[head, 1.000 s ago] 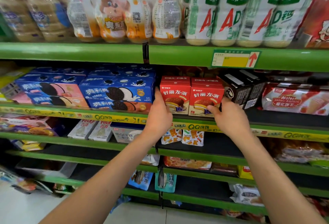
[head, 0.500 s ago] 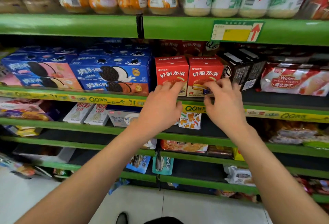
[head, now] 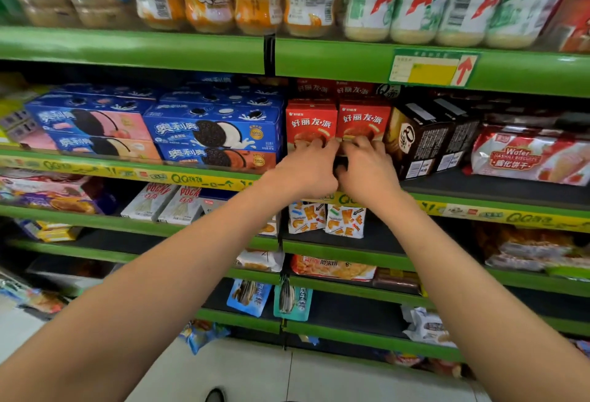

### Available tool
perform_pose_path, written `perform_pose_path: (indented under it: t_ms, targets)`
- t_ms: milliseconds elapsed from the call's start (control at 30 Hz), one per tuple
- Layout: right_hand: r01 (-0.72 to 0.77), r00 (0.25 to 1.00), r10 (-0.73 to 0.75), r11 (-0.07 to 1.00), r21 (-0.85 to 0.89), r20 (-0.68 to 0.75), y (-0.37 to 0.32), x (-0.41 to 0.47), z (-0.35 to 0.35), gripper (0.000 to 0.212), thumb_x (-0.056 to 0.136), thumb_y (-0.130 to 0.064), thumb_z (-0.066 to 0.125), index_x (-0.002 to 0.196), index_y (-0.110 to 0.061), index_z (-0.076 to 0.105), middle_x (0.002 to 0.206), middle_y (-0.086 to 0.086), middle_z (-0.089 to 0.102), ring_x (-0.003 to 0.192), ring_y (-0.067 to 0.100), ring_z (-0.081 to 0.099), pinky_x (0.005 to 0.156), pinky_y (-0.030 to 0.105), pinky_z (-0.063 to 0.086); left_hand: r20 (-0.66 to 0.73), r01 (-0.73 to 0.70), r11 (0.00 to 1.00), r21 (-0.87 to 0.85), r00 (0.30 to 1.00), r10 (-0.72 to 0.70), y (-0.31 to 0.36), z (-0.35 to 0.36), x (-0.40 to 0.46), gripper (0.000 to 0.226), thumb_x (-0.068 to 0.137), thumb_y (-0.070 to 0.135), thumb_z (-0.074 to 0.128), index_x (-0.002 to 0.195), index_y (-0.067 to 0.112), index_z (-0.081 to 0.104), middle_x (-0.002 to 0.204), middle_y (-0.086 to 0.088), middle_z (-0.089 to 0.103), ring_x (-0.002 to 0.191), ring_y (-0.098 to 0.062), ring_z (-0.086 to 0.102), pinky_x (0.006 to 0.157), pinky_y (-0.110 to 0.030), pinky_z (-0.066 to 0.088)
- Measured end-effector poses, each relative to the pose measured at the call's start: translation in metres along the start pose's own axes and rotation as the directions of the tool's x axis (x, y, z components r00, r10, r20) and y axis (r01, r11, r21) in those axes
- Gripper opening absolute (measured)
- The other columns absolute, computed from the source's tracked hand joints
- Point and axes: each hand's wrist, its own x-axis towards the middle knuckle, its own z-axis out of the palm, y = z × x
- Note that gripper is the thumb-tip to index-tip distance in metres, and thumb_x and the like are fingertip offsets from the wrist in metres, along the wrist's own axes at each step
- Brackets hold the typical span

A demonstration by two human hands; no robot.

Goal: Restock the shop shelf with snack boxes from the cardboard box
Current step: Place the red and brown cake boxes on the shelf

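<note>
Fingers: both my hands, left [head: 308,168] and right [head: 367,167], are lying straight against two red boxes [head: 364,120].
Purpose: I am squaring their fronts flush along the shelf [head: 498,207] edge.

Two red snack boxes [head: 337,120] upright, side by side at green shelf [head: 498,197] front edge.

Pretty tight up there tbh. The slot is walled in by the blue cookie boxes [head: 214,133] on the left and the dark boxes [head: 424,140] on the right, with the two red snack boxes [head: 338,120] packed flush between them. Overhead room is capped by the green shelf edge [head: 351,60] above. Bare shelf is left only along the front edge, right of the dark boxes, before the wafer packs [head: 530,156].
</note>
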Motion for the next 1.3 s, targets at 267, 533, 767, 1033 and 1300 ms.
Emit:
perform_pose_path:
  t_ms: [267,533,767,1033,1300]
  targets:
    - [-0.021,0.995,0.009,0.991,0.129,0.096,0.012,0.041,-0.01,0.046,0.089,-0.016,0.051,0.135,-0.014,0.053,0.144,0.012,0.046,0.129,0.039,0.039,0.106,0.043,0.035,0.145,0.125,0.973,-0.192,0.985,-0.098,-0.015,-0.001,0.037,0.065,0.089,0.037,0.033,0.15,0.014,0.028,0.148,-0.019,0.039,0.132,-0.037,0.039,0.11,-0.042,0.035]
    - [0.019,0.983,-0.043,0.991,0.133,0.179,0.003,0.063,0.001,0.056,0.087,-0.011,0.05,0.143,-0.012,0.046,0.149,0.012,0.044,0.137,0.034,0.036,0.115,0.041,0.031,0.055,0.231,0.944,-0.237,0.973,-0.225,-0.017,0.005,0.059,0.057,0.091,0.016,0.048,0.145,0.009,0.032,0.148,-0.017,0.038,0.137,-0.033,0.036,0.113,-0.043,0.035]
    - [0.07,0.976,-0.114,0.971,0.228,0.186,0.012,0.074,0.004,0.061,0.085,-0.002,0.053,0.144,-0.011,0.045,0.151,0.014,0.04,0.14,0.03,0.034,0.117,0.037,0.026,0.044,0.213,0.935,-0.283,0.977,-0.209,-0.011,-0.001,0.074,0.065,0.097,0.024,0.046,0.155,0.014,0.018,0.157,-0.017,0.022,0.144,-0.035,0.026,0.117,-0.043,0.024]
    - [-0.173,0.961,0.252,0.869,0.464,-0.115,0.014,0.073,0.009,0.061,0.084,-0.017,0.059,0.143,-0.018,0.042,0.156,0.016,0.026,0.143,0.035,0.029,0.117,0.037,0.026,0.043,0.208,0.934,-0.292,0.978,-0.205,-0.009,-0.001,0.077,0.071,0.091,0.011,0.049,0.155,0.013,0.017,0.157,-0.016,0.022,0.143,-0.035,0.029,0.114,-0.04,0.028]
    - [-0.211,0.976,0.209,0.823,0.527,0.064,0.009,0.076,0.012,0.061,0.089,-0.014,0.052,0.148,-0.021,0.039,0.151,0.012,0.037,0.136,0.031,0.04,0.106,0.027,0.03,0.018,0.187,0.936,-0.3,0.981,-0.191,-0.008,-0.007,0.075,0.063,0.094,0.012,0.047,0.152,0.01,0.025,0.155,-0.016,0.028,0.141,-0.033,0.032,0.116,-0.039,0.029]
